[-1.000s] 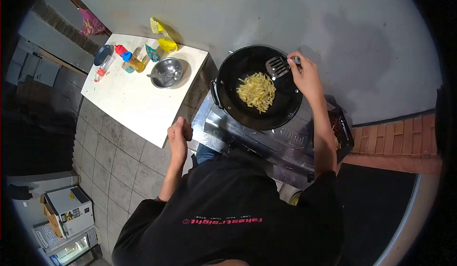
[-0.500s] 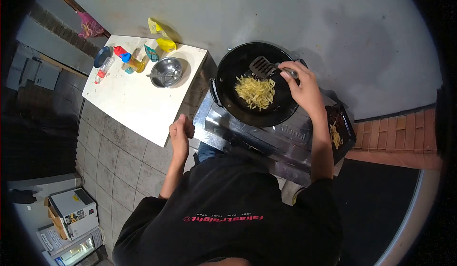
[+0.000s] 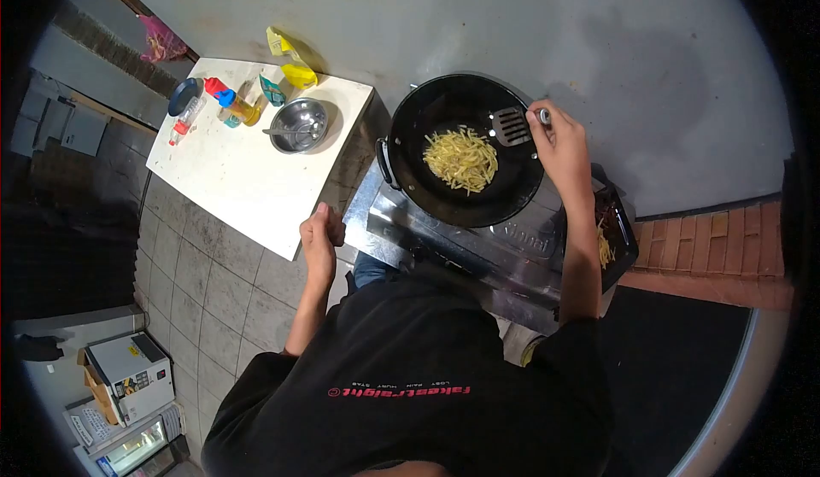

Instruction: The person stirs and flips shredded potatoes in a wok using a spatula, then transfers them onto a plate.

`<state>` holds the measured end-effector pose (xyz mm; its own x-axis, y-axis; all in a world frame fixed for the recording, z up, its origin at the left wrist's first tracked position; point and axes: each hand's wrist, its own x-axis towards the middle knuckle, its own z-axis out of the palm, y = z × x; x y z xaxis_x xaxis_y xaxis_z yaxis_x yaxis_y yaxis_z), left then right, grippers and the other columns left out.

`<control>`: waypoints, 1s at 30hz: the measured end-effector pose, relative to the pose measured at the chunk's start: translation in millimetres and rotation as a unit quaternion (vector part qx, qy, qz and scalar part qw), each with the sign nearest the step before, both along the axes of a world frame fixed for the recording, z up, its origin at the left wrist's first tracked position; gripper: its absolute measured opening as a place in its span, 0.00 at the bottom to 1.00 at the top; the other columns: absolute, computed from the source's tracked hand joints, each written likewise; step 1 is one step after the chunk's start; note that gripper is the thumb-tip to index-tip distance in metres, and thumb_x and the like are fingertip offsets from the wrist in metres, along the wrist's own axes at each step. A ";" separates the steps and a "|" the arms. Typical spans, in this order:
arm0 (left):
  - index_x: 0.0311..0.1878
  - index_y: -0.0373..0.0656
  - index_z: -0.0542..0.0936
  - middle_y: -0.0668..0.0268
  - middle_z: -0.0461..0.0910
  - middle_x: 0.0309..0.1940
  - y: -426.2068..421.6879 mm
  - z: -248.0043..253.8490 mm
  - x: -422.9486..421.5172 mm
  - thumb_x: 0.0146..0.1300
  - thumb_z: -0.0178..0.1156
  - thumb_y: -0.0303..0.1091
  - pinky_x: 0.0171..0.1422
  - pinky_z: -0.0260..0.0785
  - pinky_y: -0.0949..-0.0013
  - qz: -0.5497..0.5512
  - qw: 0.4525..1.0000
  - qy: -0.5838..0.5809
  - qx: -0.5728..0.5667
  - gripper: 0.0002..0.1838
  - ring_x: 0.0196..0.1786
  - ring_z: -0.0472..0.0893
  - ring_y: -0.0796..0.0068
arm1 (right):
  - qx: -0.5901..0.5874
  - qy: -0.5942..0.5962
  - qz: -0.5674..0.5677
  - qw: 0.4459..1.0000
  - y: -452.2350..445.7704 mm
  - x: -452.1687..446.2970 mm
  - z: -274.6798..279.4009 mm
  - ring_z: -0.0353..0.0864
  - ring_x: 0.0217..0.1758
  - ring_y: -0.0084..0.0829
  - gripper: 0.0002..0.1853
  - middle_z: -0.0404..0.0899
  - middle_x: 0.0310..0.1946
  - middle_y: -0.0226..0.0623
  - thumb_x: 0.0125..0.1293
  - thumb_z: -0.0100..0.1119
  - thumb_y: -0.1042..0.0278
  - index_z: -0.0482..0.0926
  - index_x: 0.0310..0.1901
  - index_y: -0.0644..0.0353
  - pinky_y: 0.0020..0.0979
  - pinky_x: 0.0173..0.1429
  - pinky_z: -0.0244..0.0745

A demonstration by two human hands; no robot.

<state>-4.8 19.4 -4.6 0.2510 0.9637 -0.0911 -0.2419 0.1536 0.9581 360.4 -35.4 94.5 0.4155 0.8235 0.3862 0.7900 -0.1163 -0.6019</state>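
Already has pale strips (image 3: 459,161) heaped in the wok (image 3: 461,105), with more on the black tray (image 3: 624,257), closes fingers of right hand (image 3: 559,140) round spatula (image 3: 511,127), curls left hand (image 3: 318,236), seemingly empty.

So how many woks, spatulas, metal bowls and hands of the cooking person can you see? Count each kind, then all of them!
Wok: 1
Slotted spatula: 1
Metal bowl: 1
Hands: 2, the left hand and the right hand
Total: 5
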 end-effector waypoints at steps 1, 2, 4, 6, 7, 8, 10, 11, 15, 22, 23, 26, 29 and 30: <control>0.18 0.49 0.56 0.76 0.53 0.15 0.1 0.4 0.3 0.76 0.46 0.45 0.22 0.41 0.73 0.001 1.000 0.000 0.002 0.27 0.18 0.50 0.84 | -0.005 -0.017 -0.020 1.000 1.0 -0.1 0.0 0.78 0.26 0.40 0.08 0.79 0.28 0.43 0.67 0.59 0.65 0.77 0.41 0.60 0.36 0.33 0.72; 0.18 0.49 0.55 0.76 0.53 0.15 0.2 0.5 0.6 0.76 0.46 0.45 0.22 0.41 0.73 0.001 1.000 -0.001 0.003 0.27 0.18 0.50 0.84 | -0.006 -0.017 -0.020 1.000 2.1 -0.2 -0.2 0.78 0.26 0.40 0.08 0.79 0.28 0.43 0.67 0.59 0.65 0.77 0.41 0.60 0.36 0.33 0.72; 0.18 0.49 0.55 0.76 0.53 0.15 0.3 -1.0 1.7 0.76 0.46 0.45 0.22 0.41 0.73 0.002 1.000 0.003 0.001 0.27 0.18 0.50 0.84 | -0.027 -0.032 -0.039 0.998 4.7 0.4 -0.3 0.79 0.26 0.43 0.08 0.79 0.26 0.44 0.66 0.59 0.64 0.77 0.40 0.59 0.38 0.33 0.72; 0.18 0.49 0.55 0.76 0.52 0.15 0.5 -1.4 2.4 0.76 0.46 0.45 0.22 0.41 0.73 0.004 1.000 0.007 -0.001 0.27 0.18 0.50 0.84 | -0.033 -0.035 -0.060 0.997 8.6 1.6 -11.2 0.80 0.25 0.42 0.08 0.79 0.25 0.44 0.66 0.59 0.64 0.77 0.39 0.60 0.37 0.32 0.72; 0.18 0.49 0.55 0.76 0.52 0.15 0.8 -0.8 2.9 0.76 0.46 0.46 0.22 0.41 0.73 0.001 1.000 0.004 -0.007 0.27 0.18 0.50 0.84 | -0.039 -0.037 -0.079 0.995 11.3 2.7 -19.8 0.80 0.25 0.41 0.08 0.79 0.24 0.44 0.65 0.59 0.65 0.77 0.38 0.60 0.37 0.32 0.72; 0.18 0.49 0.55 0.76 0.52 0.15 1.0 -0.3 3.1 0.76 0.46 0.46 0.22 0.41 0.73 -0.002 1.000 0.000 -0.012 0.27 0.18 0.50 0.84 | -0.038 -0.038 -0.079 0.995 15.0 4.6 -29.6 0.80 0.25 0.41 0.08 0.79 0.24 0.44 0.65 0.59 0.65 0.77 0.38 0.60 0.37 0.32 0.72; 0.18 0.49 0.55 0.76 0.52 0.15 0.6 1.3 3.7 0.76 0.46 0.46 0.22 0.40 0.73 -0.003 1.000 -0.001 -0.011 0.27 0.18 0.50 0.84 | -0.002 0.091 -0.063 0.994 20.9 7.1 -51.7 0.78 0.22 0.31 0.07 0.77 0.21 0.42 0.65 0.59 0.67 0.77 0.37 0.62 0.33 0.31 0.71; 0.18 0.49 0.55 0.76 0.52 0.15 1.6 2.1 4.3 0.76 0.46 0.46 0.22 0.40 0.73 -0.004 1.000 -0.003 -0.008 0.27 0.18 0.50 0.84 | 0.000 0.091 -0.063 0.994 22.1 6.7 -59.4 0.78 0.22 0.31 0.07 0.77 0.21 0.42 0.65 0.59 0.67 0.77 0.37 0.62 0.33 0.31 0.71; 0.18 0.49 0.55 0.76 0.52 0.15 3.2 1.2 0.1 0.76 0.46 0.46 0.22 0.40 0.73 -0.010 1.000 -0.004 0.001 0.27 0.18 0.50 0.84 | 0.042 0.200 -0.023 0.979 20.4 -5.9 -73.9 0.69 0.21 0.16 0.04 0.74 0.18 0.34 0.65 0.58 0.72 0.78 0.38 0.62 0.26 0.27 0.66; 0.19 0.50 0.55 0.77 0.51 0.15 6.3 1.5 1.9 0.76 0.46 0.46 0.21 0.41 0.74 -0.006 1.000 0.002 0.005 0.26 0.18 0.50 0.84 | 0.047 0.072 0.100 0.991 -8.2 -59.2 -40.5 0.80 0.27 0.37 0.07 0.77 0.31 0.42 0.64 0.61 0.71 0.79 0.43 0.59 0.34 0.31 0.75; 0.19 0.50 0.55 0.77 0.51 0.15 5.8 0.7 1.6 0.76 0.46 0.45 0.21 0.41 0.74 -0.009 1.000 0.001 -0.001 0.26 0.18 0.50 0.84 | 0.047 0.073 0.099 0.991 -12.9 -63.3 -38.4 0.80 0.27 0.37 0.07 0.77 0.31 0.42 0.64 0.61 0.71 0.79 0.43 0.59 0.34 0.31 0.75; 0.19 0.50 0.55 0.77 0.52 0.15 5.9 2.7 1.9 0.76 0.46 0.45 0.21 0.41 0.73 -0.008 1.000 -0.003 0.010 0.26 0.18 0.50 0.84 | 0.026 0.003 0.112 0.993 -28.8 -79.0 -33.1 0.81 0.33 0.44 0.09 0.75 0.34 0.41 0.64 0.62 0.68 0.79 0.45 0.57 0.39 0.35 0.77; 0.18 0.50 0.55 0.77 0.52 0.15 5.6 2.6 1.4 0.76 0.46 0.46 0.21 0.41 0.73 -0.008 1.000 0.001 -0.001 0.26 0.18 0.50 0.84 | 0.016 -0.061 0.112 0.992 -41.5 -92.0 -31.5 0.81 0.33 0.42 0.09 0.74 0.33 0.39 0.64 0.62 0.68 0.79 0.45 0.56 0.39 0.35 0.77; 0.18 0.50 0.55 0.77 0.52 0.15 6.1 1.7 1.3 0.76 0.46 0.46 0.21 0.41 0.73 -0.009 1.000 0.001 -0.001 0.26 0.18 0.50 0.84 | 0.013 -0.068 0.117 0.991 -45.2 -94.9 -31.1 0.81 0.33 0.40 0.10 0.72 0.32 0.38 0.63 0.62 0.68 0.80 0.46 0.56 0.39 0.35 0.77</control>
